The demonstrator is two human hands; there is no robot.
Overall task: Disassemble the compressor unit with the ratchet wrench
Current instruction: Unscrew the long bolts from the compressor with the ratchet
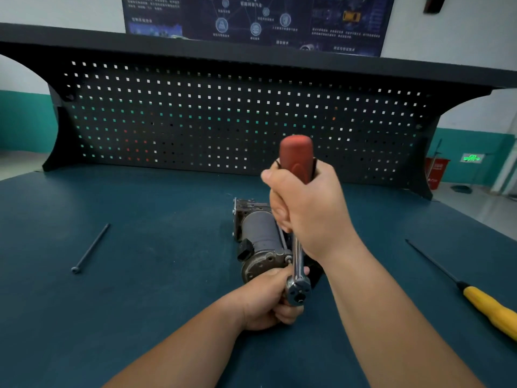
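**Head view.** One compressor unit [260, 239], one ratchet wrench [298, 256], one loose long bolt [91, 249], one screwdriver [488, 305] and two hands, on a dark teal surface [140, 289].

The compressor unit lies at the centre of the frame, lengthwise away from the viewer. It has a grey cylindrical motor body, a round cast end cap at the near end, a small black connector block on its left flank and a squarish metal housing at the far end.

The ratchet wrench stands steeply over the near end, chromed head low and red handle high against the pegboard [223, 121]. The right hand [310, 211] clenches the red handle, fingers [279, 217] wrapped round it. The left hand [265, 301] grasps the chromed head, fingers [288, 315] curled beneath.

The bolt lies at centre left, well apart from the unit. The screwdriver, with black shaft and yellow handle, lies at lower right, its handle cut off by the frame edge.

The unit's right side is hidden behind the right hand and the wrench, and what the head engages cannot be made out. The text of the poster [251, 21] at the top is too blurred to read.
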